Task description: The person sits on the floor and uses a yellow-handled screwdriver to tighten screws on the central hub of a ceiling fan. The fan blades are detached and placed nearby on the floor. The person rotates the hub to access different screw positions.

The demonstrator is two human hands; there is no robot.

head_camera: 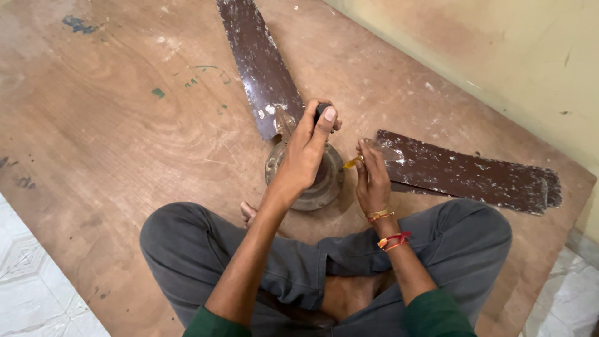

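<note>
At six o'clock, nearest the camera, a person sits cross-legged in grey trousers and dark green sleeves, one bare foot showing between the knees. They sit on a brown plywood board that lies on the floor, with pale patterned tiles showing past its edge at seven o'clock.

Just beyond the knees, near the centre of the view, rests the round, worn metal motor housing of a ceiling fan. The left hand reaches over it, fingers curled closed round a dark knob-like part at the top of the hub, thumb pressed against it. The right hand, with red and gold threads at the wrist, is just beside the housing at three o'clock, its fingers pinched shut on a small yellow-handled tool whose tip points at the housing.

Farther out, one brown, paint-flecked blade runs away toward twelve o'clock, and a second blade stretches to three o'clock. Beyond the board, at one o'clock, stands a yellowish wall.
</note>
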